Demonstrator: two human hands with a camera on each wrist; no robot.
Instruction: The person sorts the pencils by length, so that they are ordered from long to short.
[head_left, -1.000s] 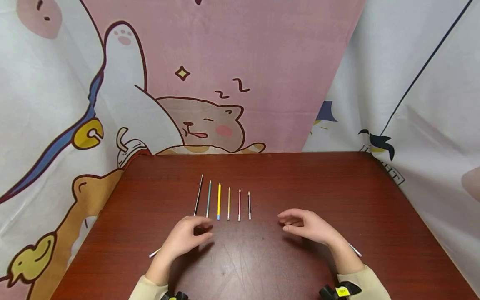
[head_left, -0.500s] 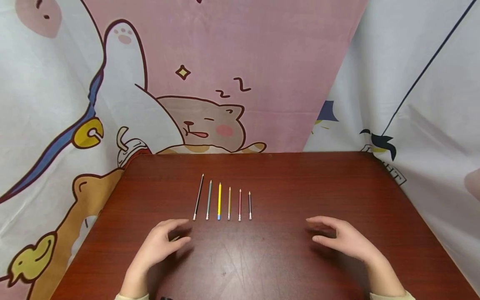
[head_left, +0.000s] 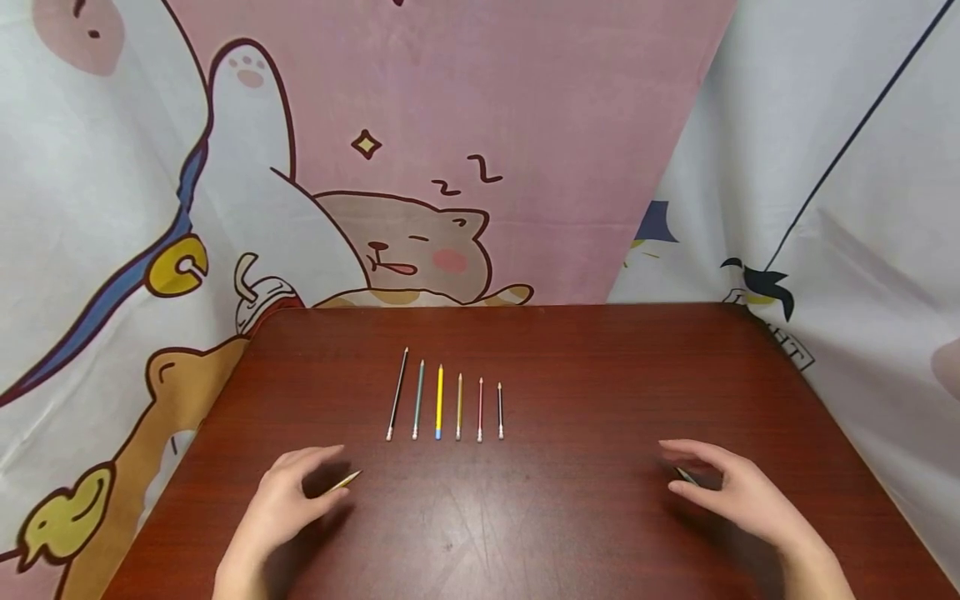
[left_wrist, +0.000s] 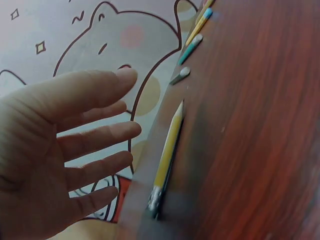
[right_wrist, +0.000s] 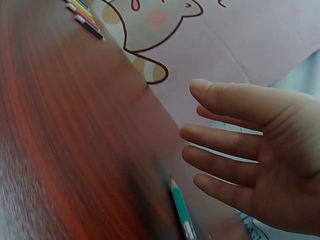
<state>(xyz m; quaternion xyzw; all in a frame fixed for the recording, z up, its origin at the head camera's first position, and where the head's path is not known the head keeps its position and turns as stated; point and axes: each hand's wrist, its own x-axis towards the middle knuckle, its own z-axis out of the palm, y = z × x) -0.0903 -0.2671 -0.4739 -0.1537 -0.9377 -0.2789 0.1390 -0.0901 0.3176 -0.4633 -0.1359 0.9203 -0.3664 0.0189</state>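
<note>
My left hand (head_left: 281, 496) hovers at the table's left front, thumb and fingers spread apart and holding nothing. A yellow pencil (left_wrist: 170, 150) with a metal eraser end lies on the table beside it; in the head view that hand hides most of it. Over on the right, my right hand (head_left: 742, 496) is likewise loosely spread and holds nothing. Near its fingers lies a green pencil (right_wrist: 181, 207), mostly covered by the hand in the head view. Between the hands, farther back, several pencils stand in a row, from a long black pencil (head_left: 397, 396) to a short dark pencil (head_left: 500, 411).
Within the row are a teal pencil (head_left: 417, 402), a bright yellow pencil (head_left: 438, 404) and a red pencil (head_left: 481, 410), points facing away. The dark red wooden table (head_left: 600, 375) ends at a cartoon-printed cloth (head_left: 570, 150), which also hangs along both sides.
Both hands have moved outward, away from each other and from the row. The eraser ends of the leftmost pencils are now uncovered. The row itself has stayed put.
</note>
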